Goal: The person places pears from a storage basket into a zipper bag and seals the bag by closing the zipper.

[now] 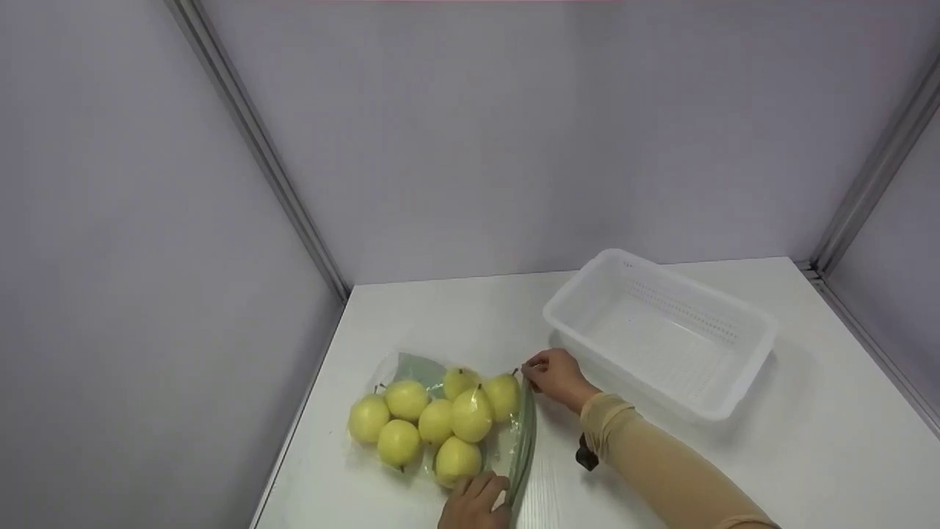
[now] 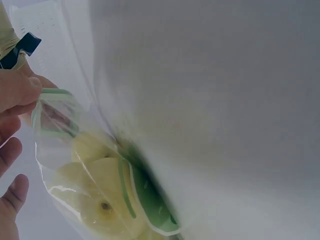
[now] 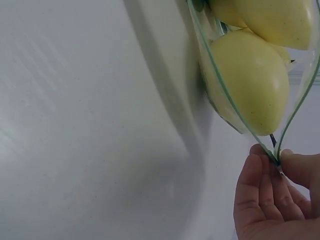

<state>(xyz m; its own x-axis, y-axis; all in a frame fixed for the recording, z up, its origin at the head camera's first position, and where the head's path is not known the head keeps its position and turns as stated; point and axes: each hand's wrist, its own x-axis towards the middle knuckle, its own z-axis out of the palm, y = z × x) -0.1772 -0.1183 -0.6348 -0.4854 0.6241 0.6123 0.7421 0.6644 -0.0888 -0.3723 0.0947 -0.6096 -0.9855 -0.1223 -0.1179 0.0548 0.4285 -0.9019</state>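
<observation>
Several yellow pears (image 1: 472, 414) lie inside a clear zip bag (image 1: 523, 441) with a green strip along its mouth, which faces right. My right hand (image 1: 557, 376) pinches the far corner of that mouth between thumb and fingertips, close to a pear's stem. In the right wrist view the two green-lined edges spread apart from the pinched corner, with a pear (image 3: 250, 80) between them. At the mouth's near end, my left hand (image 1: 476, 503) holds the bag edge beside the lowest pear. The left wrist view shows its thumb at the green edge and other fingers loose.
A white plastic basket (image 1: 661, 334) with perforated sides stands at the back right, just beyond my right hand. The white table (image 1: 433, 312) meets grey panels (image 1: 470, 147) at the back and sides. A dark strap piece (image 1: 586, 454) hangs below my right wrist.
</observation>
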